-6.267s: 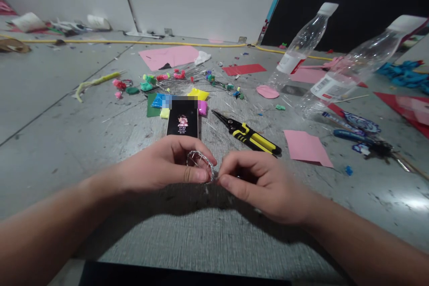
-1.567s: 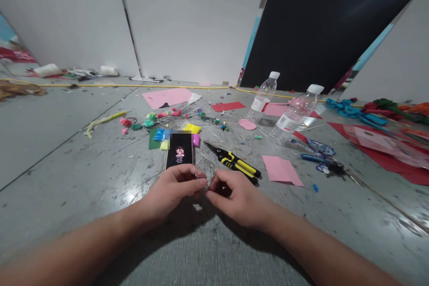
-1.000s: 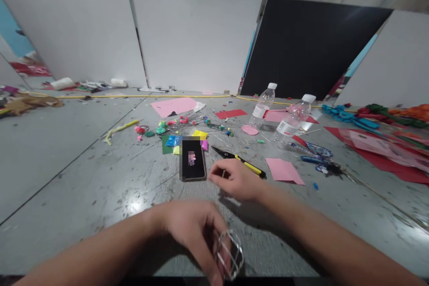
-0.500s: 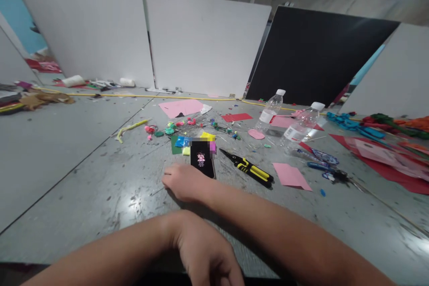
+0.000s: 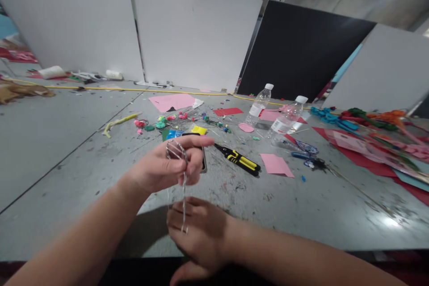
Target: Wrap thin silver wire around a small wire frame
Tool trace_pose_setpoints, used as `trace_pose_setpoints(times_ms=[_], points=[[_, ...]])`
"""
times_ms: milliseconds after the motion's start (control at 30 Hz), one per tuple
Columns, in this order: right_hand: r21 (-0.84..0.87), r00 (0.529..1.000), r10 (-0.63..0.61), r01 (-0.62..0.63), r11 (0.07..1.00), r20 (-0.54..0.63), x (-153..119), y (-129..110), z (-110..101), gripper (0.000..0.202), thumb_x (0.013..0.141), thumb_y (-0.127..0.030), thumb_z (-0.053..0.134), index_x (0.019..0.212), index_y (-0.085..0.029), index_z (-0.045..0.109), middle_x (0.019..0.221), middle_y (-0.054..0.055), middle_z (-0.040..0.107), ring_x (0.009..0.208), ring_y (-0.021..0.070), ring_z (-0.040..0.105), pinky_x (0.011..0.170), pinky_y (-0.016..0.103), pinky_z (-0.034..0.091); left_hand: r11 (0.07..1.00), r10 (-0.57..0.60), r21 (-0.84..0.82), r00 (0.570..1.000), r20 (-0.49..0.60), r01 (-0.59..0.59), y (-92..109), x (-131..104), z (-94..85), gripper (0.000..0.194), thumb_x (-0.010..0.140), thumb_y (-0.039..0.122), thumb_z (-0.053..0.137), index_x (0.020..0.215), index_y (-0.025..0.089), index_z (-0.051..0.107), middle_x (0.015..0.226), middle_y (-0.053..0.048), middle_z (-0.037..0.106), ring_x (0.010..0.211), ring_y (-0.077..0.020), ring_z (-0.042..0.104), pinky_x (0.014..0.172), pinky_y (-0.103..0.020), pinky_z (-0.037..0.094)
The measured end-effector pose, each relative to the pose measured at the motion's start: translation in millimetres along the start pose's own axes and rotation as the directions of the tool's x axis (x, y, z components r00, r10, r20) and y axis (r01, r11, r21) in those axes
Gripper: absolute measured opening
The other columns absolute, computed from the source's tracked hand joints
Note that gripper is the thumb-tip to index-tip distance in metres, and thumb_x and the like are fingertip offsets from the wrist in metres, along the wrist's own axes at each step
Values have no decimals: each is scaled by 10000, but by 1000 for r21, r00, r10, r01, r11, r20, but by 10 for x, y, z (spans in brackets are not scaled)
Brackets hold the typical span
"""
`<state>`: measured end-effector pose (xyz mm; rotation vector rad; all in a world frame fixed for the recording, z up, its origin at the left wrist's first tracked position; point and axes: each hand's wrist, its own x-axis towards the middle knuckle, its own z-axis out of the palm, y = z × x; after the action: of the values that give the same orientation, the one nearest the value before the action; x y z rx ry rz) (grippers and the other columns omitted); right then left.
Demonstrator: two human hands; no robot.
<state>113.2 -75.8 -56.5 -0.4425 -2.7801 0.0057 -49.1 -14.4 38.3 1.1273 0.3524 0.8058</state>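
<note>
My left hand (image 5: 167,165) is raised over the table, its thumb and fingers closed on a thin silvery twisted wire (image 5: 184,196). The wire makes a loop at the fingers and hangs down. Its index finger points to the right. Below and nearer the table's front edge is my right hand (image 5: 197,232), palm down, fingers toward the left, thumb apart; the wire's lower end hangs in front of it. A phone (image 5: 203,163) lies mostly hidden behind my left hand. Black and yellow pliers (image 5: 239,160) lie to the right of the phone.
Two clear bottles (image 5: 259,103) (image 5: 288,118) stand at the right. Pink paper (image 5: 276,165), a yellow packet (image 5: 199,130), beaded wires and scraps lie around. Red sheets (image 5: 375,163) and coloured bundles (image 5: 335,119) are far right. White and black boards stand behind.
My left hand has risen from the front edge and now shows the wire in its fingers. My right hand has moved back from beside the phone toward the front edge. The view has shifted.
</note>
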Motion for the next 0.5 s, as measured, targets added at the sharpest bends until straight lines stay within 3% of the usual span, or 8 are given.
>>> trace_pose_setpoints(times_ms=[67, 133, 167, 300, 367, 400, 433, 500], points=[[-137, 995, -94, 88, 987, -39, -133, -93, -28, 499, 1009, -606, 656, 952, -117, 739, 917, 103, 737, 860, 253, 645, 792, 390, 555, 999, 31, 28, 995, -99, -28, -60, 123, 10, 553, 620, 410, 1015, 1097, 214, 812, 669, 41, 621, 517, -80, 491, 510, -213, 453], [-227, 984, -117, 85, 970, -131, -264, -166, -30, 194, 1003, -246, 696, 831, -157, 706, 863, 64, 710, 773, 212, 615, 709, 357, 517, 996, 39, 91, 981, -190, -22, -104, 217, -25, 500, 667, 363, 985, 1088, 184, 785, 740, 20, 648, 595, -93, 545, 584, -224, 477], [-233, 970, -144, 97, 968, -197, -328, -199, -25, 214, 973, -152, 680, 760, -170, 682, 769, 31, 664, 702, 194, 581, 658, 349, 495, 991, 35, 134, 973, -228, -4, -120, 248, -56, 460, 708, 338, 956, 1097, 178, 770, 778, 5, 672, 624, -102, 566, 610, -235, 482], [-219, 863, -209, 118, 969, -460, -592, -308, -40, 263, 994, -78, 579, 772, -151, 700, 765, 37, 697, 670, 170, 592, 600, 318, 511, 918, -64, 353, 947, -314, 179, -200, 288, -179, 416, 799, 288, 887, 1163, 172, 723, 788, -9, 729, 620, -130, 594, 608, -266, 439], [-102, 798, -85, 29, 994, -597, -730, -318, -98, 244, 1027, -81, 528, 883, -134, 717, 805, 59, 747, 689, 167, 638, 601, 296, 539, 844, -153, 454, 939, -309, 286, -257, 286, -204, 458, 764, 303, 901, 1160, 167, 715, 693, 23, 709, 589, -147, 598, 594, -274, 421], [53, 731, 51, -20, 998, -680, -797, -299, -142, 234, 1057, -167, 521, 923, -158, 712, 811, 60, 761, 687, 166, 665, 596, 287, 554, 804, -201, 497, 935, -293, 328, -286, 284, -205, 478, 739, 309, 907, 1153, 167, 714, 654, 38, 694, 582, -157, 603, 589, -277, 417], [299, 649, 328, -159, 941, -686, -859, -258, -193, 180, 1046, -236, 570, 934, -205, 707, 851, 48, 785, 721, 170, 706, 635, 285, 588, 763, -251, 535, 930, -270, 361, -313, 282, -198, 496, 712, 310, 912, 1145, 168, 716, 630, 48, 684, 579, -168, 611, 582, -279, 411], [480, 510, 583, -333, 812, -633, -958, -100, -310, 181, 1049, -186, 529, 943, -217, 672, 836, 51, 775, 701, 178, 724, 604, 293, 596, 690, -344, 603, 914, -214, 401, -356, 279, -170, 521, 670, 306, 912, 1136, 173, 721, 614, 53, 680, 575, -187, 626, 563, -283, 394]])
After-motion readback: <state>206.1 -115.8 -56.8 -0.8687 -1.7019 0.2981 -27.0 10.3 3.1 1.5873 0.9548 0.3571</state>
